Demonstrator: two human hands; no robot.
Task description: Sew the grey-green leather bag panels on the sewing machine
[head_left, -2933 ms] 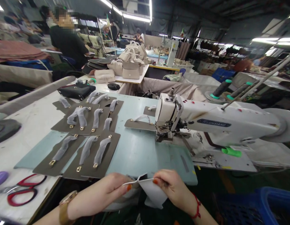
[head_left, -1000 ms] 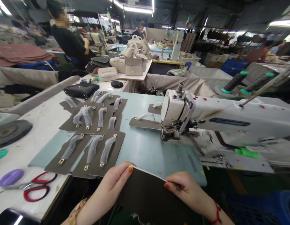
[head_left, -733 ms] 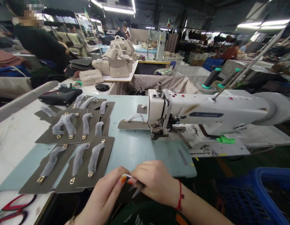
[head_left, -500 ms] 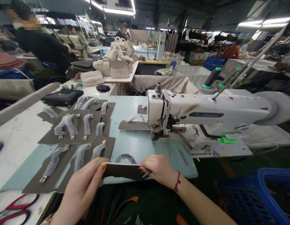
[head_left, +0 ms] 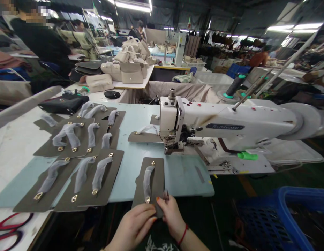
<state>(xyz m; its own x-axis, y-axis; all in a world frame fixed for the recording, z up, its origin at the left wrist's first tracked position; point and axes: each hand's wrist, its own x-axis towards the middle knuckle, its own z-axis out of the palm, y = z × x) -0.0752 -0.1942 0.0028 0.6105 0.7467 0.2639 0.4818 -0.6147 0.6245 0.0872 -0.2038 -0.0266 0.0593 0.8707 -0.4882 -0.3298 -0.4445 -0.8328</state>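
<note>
A grey-brown bag panel (head_left: 158,174) lies partly on the light-blue work surface, its near end out over the front edge. On it is a short handle (head_left: 148,181) wrapped in translucent film, with gold-coloured metal fittings at both ends. My left hand (head_left: 137,221) pinches the panel's near end, close to the lower fitting. At the right near corner, my right hand (head_left: 174,216) has its fingers closed on the panel. A small metal tool (head_left: 166,196) pokes out of that hand; its kind is not clear.
A white sewing machine (head_left: 214,122) stands behind and right of the panel, another panel (head_left: 144,137) beside its head. Several similar panels (head_left: 114,170) overlap at left. Red-handled scissors (head_left: 10,226) lie front left; a blue basket (head_left: 289,209) stands at right.
The panel was held up edge-on between my hands; now it lies face up, partly on the surface. My hands have come closer together and lower at its near end. The view has shifted slightly.
</note>
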